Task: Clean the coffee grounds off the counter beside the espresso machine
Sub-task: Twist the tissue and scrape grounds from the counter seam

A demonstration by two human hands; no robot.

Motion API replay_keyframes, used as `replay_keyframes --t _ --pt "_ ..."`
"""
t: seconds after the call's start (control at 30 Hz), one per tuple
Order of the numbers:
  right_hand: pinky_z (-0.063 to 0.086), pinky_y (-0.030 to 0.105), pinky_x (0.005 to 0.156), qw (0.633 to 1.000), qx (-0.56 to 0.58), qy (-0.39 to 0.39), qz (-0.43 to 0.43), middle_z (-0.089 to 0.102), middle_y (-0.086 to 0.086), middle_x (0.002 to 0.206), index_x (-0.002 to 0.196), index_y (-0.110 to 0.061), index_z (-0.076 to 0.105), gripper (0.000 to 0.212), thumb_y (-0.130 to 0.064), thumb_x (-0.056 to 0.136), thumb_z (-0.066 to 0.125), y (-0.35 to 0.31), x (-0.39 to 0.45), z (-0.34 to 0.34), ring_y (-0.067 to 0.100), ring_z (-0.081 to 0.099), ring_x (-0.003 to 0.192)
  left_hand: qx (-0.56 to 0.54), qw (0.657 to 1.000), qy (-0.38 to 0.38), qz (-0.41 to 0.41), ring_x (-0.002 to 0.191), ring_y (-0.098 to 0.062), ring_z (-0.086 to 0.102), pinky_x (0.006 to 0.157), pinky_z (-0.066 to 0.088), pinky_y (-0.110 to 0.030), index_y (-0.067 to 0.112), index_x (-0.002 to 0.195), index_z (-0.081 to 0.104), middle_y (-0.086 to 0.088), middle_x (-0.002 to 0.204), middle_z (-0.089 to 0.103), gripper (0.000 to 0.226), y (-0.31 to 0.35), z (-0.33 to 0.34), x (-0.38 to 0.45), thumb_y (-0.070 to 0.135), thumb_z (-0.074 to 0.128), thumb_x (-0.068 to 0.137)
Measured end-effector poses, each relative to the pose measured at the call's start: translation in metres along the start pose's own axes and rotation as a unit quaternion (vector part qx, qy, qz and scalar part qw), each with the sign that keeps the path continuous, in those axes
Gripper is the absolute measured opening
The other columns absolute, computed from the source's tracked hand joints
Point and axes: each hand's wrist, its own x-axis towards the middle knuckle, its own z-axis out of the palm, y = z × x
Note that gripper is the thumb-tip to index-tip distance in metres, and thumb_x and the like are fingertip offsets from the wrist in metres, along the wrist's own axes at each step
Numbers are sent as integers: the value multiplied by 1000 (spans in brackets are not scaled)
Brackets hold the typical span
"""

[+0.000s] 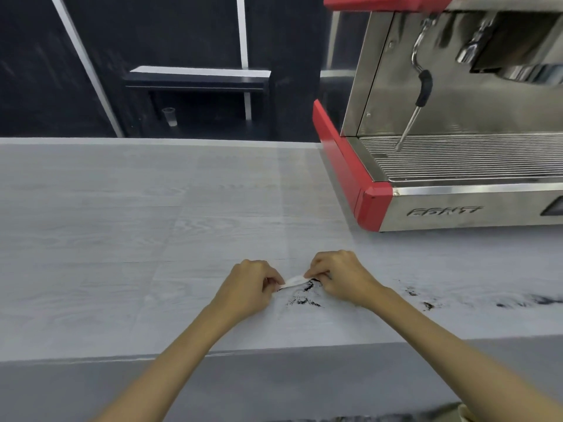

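Both our left hand (249, 287) and right hand (341, 277) pinch a thin white paper strip (294, 281), best kept taut and dragged low through the black coffee grounds (304, 295) on the pale grey wood-grain counter (152, 239).

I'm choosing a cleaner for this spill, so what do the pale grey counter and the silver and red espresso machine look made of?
The pale grey counter looks like matte wood-grain laminate or printed board: faint grain swirls, plank-like seams, no gloss. It could be real wood; the picture leaves that open. The silver and red espresso machine looks like polished stainless steel, mirroring its steam wand, with glossy red corner trim, plastic or painted metal.
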Motion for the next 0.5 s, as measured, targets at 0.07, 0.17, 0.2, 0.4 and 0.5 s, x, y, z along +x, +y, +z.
replay_keyframes --t 0.07,0.17,0.2,0.4,0.5 --pt "34 8 71 1000 3 -2 -2 72 1 98 92 -13 73 24 -1 84 54 1 -6 0 16 65 88 1 1000 -4 6 84 -14 64 76 49 -21 22 94 73 1 94 72 21 3 2 -3 11 58 84" --pt "29 -1 68 1000 5 -17 -10 72 2 97 92 -11 73 25 1 84 53 3 -14 0 16 64 88 10 999 -23 25 87 -13 62 75 48 -20 19 97 72 0 97 69 21 10 3 -8 11 55 87" --pt "32 1 70 1000 7 -27 -15 72 3 97 91 -10 73 26 2 83 52 2 -16 -2 16 64 88 14 999 -28 30 88 -14 62 75 49 -21 18 98 71 0 98 69 22 12 4 -9 10 54 87" --pt "46 18 74 997 76 -11 -27 72 7 92 86 -7 74 23 5 80 55 1 11 -18 20 65 84 4 1000 30 1 75 -11 56 73 50 -24 17 93 72 -2 88 66 19 10 -9 -2 9 56 86" --pt "50 29 82 995 75 -45 -48 72 9 96 86 -6 73 25 7 79 52 -5 25 -9 22 64 89 19 999 28 -39 65 -2 49 65 39 -14 18 92 73 6 75 57 20 1 -9 -2 8 57 84"
